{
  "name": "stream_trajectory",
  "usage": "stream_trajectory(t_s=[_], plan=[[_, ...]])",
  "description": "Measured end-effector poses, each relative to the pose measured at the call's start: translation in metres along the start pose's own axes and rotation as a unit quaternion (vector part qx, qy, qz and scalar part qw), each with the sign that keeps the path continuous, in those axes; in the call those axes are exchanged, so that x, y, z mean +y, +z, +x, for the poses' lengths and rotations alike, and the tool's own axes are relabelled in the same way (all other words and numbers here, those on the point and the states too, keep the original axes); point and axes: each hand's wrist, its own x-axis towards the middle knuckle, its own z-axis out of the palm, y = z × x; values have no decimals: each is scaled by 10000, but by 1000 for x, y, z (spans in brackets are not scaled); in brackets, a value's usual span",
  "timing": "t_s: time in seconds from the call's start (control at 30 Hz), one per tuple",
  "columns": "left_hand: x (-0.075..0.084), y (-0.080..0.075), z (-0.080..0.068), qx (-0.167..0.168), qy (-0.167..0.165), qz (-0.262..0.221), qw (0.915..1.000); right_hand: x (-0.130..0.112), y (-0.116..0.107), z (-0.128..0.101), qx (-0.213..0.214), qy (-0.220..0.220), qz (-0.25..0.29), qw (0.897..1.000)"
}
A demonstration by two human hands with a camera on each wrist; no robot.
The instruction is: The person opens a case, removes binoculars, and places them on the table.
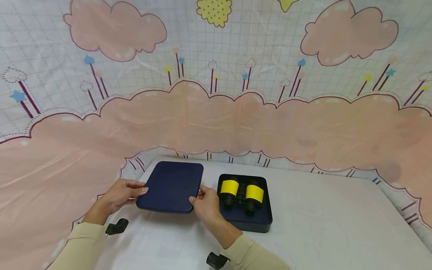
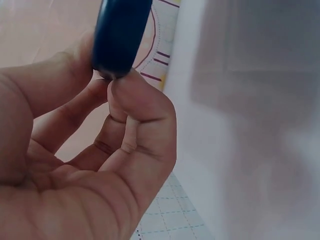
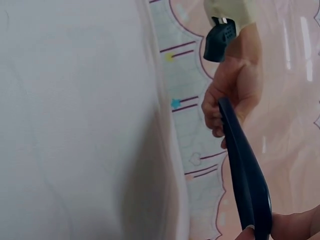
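Note:
A dark blue rectangular lid is held up off the table, tilted, between both hands. My left hand pinches its left edge, thumb on top and fingers beneath; the left wrist view shows the lid's rim between thumb and fingers. At the opposite edge my right hand pinches the lid, and the right wrist view sees the lid edge-on. Just right of the right hand sits an uncovered dark blue box. Black binoculars with yellow barrels lie inside it.
A white-covered table lies under everything. Behind it hangs a patterned cloth with pink clouds, which also reaches down at the sides. A black wrist mount is on the left arm, another mount on the right.

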Motion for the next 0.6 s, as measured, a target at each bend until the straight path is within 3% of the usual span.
stream_trajectory(t_s=[0.6], plan=[[-12,-4,4,-60,-107,330,9994,18,12,0,162,-194,-307,9992]])
